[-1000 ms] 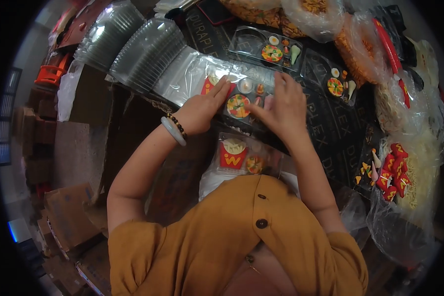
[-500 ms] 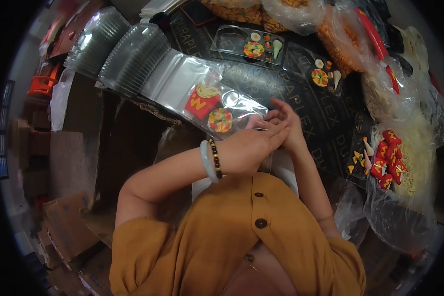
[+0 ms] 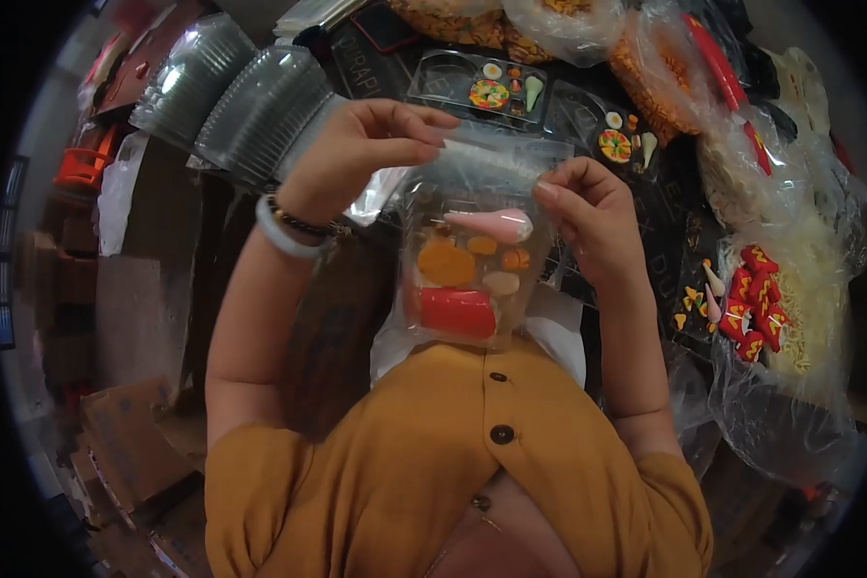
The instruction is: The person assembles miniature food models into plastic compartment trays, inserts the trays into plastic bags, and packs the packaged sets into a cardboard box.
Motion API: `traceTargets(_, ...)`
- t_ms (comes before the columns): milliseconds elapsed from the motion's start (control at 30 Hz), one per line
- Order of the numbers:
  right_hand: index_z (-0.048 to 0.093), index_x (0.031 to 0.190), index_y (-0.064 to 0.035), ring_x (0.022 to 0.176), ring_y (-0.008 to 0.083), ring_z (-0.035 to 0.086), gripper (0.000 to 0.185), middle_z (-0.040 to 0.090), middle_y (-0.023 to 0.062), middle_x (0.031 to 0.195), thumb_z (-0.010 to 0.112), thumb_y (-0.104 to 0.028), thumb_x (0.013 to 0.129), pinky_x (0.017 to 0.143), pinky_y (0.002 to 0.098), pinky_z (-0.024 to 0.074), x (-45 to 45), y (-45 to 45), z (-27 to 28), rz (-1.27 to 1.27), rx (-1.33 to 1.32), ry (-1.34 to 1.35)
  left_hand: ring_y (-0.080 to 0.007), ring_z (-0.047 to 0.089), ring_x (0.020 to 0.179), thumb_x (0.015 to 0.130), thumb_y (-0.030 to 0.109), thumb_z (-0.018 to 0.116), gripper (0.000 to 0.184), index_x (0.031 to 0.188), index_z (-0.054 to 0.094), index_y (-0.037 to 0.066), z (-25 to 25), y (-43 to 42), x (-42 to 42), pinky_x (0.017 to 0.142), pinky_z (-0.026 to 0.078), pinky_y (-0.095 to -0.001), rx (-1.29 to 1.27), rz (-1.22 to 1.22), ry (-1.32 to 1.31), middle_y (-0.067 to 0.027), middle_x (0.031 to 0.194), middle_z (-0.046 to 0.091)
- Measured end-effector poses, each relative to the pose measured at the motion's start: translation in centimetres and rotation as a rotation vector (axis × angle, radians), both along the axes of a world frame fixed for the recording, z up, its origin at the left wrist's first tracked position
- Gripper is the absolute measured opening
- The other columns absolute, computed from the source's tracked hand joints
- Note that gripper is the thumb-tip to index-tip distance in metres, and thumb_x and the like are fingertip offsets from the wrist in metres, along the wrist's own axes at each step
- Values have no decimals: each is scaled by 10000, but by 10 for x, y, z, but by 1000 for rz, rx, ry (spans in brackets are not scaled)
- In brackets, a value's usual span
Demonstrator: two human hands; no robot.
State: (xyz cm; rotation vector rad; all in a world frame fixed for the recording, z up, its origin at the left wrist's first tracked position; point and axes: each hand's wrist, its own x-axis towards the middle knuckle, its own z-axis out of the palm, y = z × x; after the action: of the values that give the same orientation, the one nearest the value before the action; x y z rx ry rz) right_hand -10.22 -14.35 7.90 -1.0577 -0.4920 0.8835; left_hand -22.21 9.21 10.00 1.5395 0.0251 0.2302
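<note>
A clear plastic bag [image 3: 496,169] hangs upright in front of me, with a tray of toy food inside: a pink cone [image 3: 494,224], an orange round piece [image 3: 446,262] and a red piece [image 3: 457,311], seen from behind. My left hand [image 3: 371,144] pinches the bag's top left corner. At the top right edge, my right hand [image 3: 588,202] holds the bag between thumb and fingers. Beyond the bag lies an open clear tray [image 3: 443,85] with a toy pizza [image 3: 489,93]. Another tray [image 3: 578,111] with toy pieces sits to its right.
Stacks of clear trays [image 3: 260,111] stand at the back left. Bags of orange pieces [image 3: 655,82] are at the back right. Red toy fries boxes [image 3: 759,303] lie on plastic at the right. A phone [image 3: 385,26] rests at the back, and cardboard boxes [image 3: 135,433] are at lower left.
The bagged tray has been lifted off the surface and turned so its back shows. My hands have moved apart, one to each upper side of the bag.
</note>
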Motion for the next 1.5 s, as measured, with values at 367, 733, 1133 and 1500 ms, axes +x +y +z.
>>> traceTargets(367,620,912,-53,804,259,608,177,625,98,902,652,-27,739,687,327,501,7,67,-55,-500,-158,-1535,-209,634,901,881,34,536,187,1036,586,-58,-97,-35,35,798,511,-278,-604,308,178,-150,979,645)
traceTargets(733,573,929,-42,776,123,610,122,642,65,887,501,-140,923,550,239,439,40,77,-52,-293,-159,-523,-163,611,963,919,48,467,208,1076,582,-25,-86,-42,23,836,479,-253,-318,290,153,-115,1022,642)
traceTargets(1133,612,1050,-23,663,34,489,229,545,-32,716,616,-170,875,599,190,398,50,-11,-57,-264,-484,-490,-177,612,975,922,48,458,173,1048,566,1,-106,-37,18,855,484,-263,-522,226,56,-141,1023,642)
traceTargets(1500,618,777,10,707,71,537,120,608,-1,738,499,13,757,656,225,441,27,-13,-78,149,-347,-623,-188,555,1009,869,130,552,182,1004,574,10,-94,-47,-21,839,451,-314,-815,229,50,-143,1131,577)
